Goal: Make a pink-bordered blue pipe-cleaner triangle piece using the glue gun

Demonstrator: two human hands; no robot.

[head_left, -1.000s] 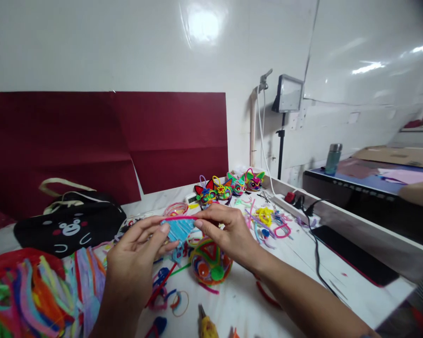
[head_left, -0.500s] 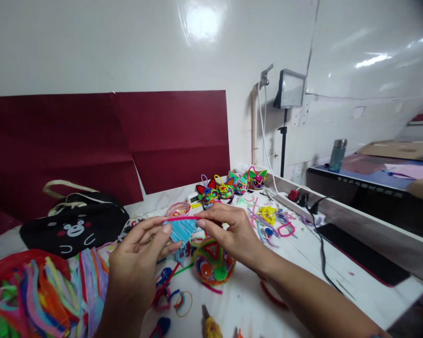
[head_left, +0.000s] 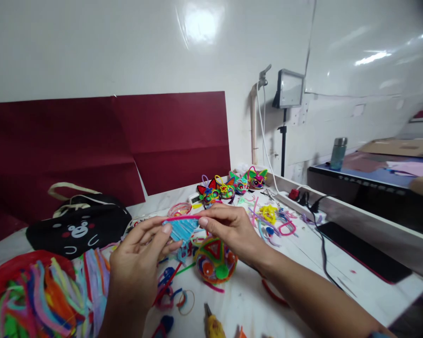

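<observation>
My left hand (head_left: pixel 138 259) pinches the left corner of a light blue triangle of pipe cleaners (head_left: pixel 183 230). Along the top edge of this triangle runs a pink pipe cleaner (head_left: pixel 182 217); its right end is between the thumb and fingers of my right hand (head_left: pixel 237 231). Both hands hold the piece up over the table. Just below my right hand sits a round, colourful pipe-cleaner head (head_left: pixel 216 261) with orange and green discs on its front. A yellow glue gun (head_left: pixel 214 325), partly cut off, lies at the lower frame edge.
Several finished cat heads (head_left: pixel 225 188) stand at the back. Coloured pipe cleaners fill a red bag (head_left: pixel 7 267) at left, near a black bag (head_left: pixel 79 225). Yellow scraps (head_left: pixel 268 213) lie at right, before a power strip (head_left: pixel 303 206) and a black phone-like slab (head_left: pixel 363 251).
The view has shifted slightly, so the table items appear a little further right. Both hands keep their hold on the blue triangle and pink pipe cleaner, with barely any movement.
</observation>
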